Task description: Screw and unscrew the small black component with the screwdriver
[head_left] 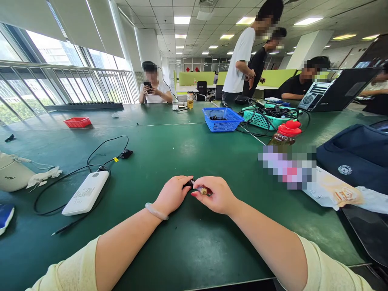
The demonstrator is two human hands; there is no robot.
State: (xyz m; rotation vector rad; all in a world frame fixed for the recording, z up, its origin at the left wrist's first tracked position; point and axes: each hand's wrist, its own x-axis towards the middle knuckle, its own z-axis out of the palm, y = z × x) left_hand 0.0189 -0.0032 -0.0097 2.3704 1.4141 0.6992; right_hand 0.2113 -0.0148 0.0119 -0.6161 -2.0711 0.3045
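Note:
Both of my hands meet low over the green table (194,246). My left hand (173,193), with a pale bangle (156,211) on its wrist, is closed around a small black piece (190,183), mostly covered by fingers. In my right hand (217,195), thumb and fingers pinch a short, slim tool (202,190) with a round brownish end pointing towards me. Its other end is hidden by the fingers and lies close to the black piece; whether they touch I cannot tell.
Left lie a white power bank (87,193) and a black cable (50,211). Further off stand a red tray (77,122), a blue basket (222,120) and a cable-filled green basket (266,117). Right are a red-lidded bottle (285,133) and dark bag (357,155). Several people are beyond.

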